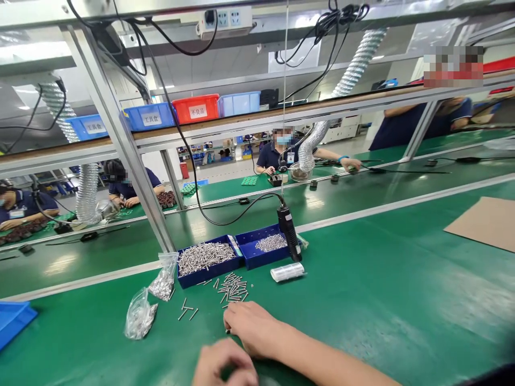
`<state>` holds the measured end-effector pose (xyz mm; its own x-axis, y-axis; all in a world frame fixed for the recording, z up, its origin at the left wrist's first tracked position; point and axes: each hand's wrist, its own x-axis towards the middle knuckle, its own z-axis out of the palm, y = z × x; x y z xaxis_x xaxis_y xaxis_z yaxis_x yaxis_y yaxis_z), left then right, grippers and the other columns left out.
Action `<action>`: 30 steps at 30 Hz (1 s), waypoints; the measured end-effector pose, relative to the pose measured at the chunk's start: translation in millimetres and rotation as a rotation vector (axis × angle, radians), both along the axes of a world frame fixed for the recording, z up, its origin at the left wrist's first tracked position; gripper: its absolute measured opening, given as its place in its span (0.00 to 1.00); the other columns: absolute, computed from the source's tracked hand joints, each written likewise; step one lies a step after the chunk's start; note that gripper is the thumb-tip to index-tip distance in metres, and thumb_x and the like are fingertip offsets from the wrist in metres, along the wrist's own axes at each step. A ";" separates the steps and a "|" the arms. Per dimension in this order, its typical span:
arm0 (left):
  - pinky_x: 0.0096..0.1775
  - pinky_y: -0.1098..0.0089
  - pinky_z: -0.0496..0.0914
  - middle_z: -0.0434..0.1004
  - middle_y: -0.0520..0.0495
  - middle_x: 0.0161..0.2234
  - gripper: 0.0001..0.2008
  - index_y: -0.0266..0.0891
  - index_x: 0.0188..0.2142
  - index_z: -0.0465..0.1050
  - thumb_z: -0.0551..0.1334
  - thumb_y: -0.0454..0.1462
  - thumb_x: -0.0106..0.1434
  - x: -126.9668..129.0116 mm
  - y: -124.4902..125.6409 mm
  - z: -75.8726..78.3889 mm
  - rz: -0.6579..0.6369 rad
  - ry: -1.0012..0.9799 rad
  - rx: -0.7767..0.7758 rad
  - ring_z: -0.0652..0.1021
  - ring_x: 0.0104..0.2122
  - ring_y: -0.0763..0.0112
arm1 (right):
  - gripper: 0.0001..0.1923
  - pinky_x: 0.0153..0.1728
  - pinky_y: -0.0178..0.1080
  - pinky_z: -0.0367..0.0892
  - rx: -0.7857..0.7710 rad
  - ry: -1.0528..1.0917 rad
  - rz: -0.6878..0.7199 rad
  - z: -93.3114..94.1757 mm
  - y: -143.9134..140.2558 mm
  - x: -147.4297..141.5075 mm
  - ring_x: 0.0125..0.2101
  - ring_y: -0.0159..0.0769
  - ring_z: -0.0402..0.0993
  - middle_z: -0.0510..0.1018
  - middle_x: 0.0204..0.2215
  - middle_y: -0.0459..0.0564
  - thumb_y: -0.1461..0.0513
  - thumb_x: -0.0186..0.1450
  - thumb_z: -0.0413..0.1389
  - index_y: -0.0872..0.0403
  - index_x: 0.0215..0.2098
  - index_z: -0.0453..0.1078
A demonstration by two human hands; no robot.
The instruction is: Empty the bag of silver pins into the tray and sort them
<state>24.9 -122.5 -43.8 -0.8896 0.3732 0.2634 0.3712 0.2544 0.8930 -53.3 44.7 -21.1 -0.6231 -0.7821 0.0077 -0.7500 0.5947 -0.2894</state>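
Note:
My right hand (252, 328) is closed low over the green bench, just in front of a loose pile of screws (233, 288). The small metal end of what looks like a screw pokes out from its fingertips. Nearer to me, my left hand (226, 363) is curled and smeared by motion, so I cannot make out what its fingers hold. Behind the pile, a blue tray of screws (207, 256) stands beside a blue tray with small metal parts (270, 243). A black electric screwdriver (288, 233) hangs by the second tray's right end.
Two clear plastic bags of metal parts, a nearer bag (140, 316) and a farther bag (163, 281), lie left. A rolled white packet (287, 272) lies below the screwdriver. Brown cardboard (485, 222) is at right, a blue bin (16, 321) far left. Co-workers sit across the bench.

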 end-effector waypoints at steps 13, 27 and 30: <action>0.35 0.73 0.79 0.84 0.36 0.35 0.23 0.31 0.40 0.76 0.80 0.33 0.47 -58.0 -29.4 3.3 0.610 -0.599 0.708 0.83 0.32 0.66 | 0.08 0.37 0.37 0.70 -0.887 -0.401 -0.270 -10.4 -9.6 -8.5 0.36 0.38 0.77 0.82 0.36 0.49 0.62 0.66 0.58 0.52 0.39 0.79; 0.34 0.75 0.78 0.84 0.37 0.35 0.20 0.29 0.43 0.75 0.77 0.30 0.51 -55.1 -27.5 9.0 0.620 -0.617 0.678 0.83 0.30 0.69 | 0.10 0.34 0.38 0.68 -0.921 -0.220 -0.246 -18.1 -15.1 -10.7 0.31 0.37 0.76 0.83 0.31 0.48 0.59 0.68 0.59 0.50 0.42 0.82; 0.35 0.74 0.79 0.84 0.35 0.37 0.22 0.29 0.43 0.75 0.77 0.31 0.51 -55.4 -28.4 8.7 0.618 -0.607 0.665 0.83 0.31 0.68 | 0.11 0.36 0.38 0.67 -0.889 -0.113 -0.239 -17.2 -15.1 -8.5 0.30 0.37 0.75 0.82 0.30 0.49 0.59 0.69 0.57 0.52 0.41 0.81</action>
<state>-30.5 -150.9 -35.1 -0.9243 -0.2369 -0.2992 -0.2039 -0.3562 0.9119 -61.8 29.6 -38.3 -0.8004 -0.3687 0.4727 -0.5759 0.2543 -0.7769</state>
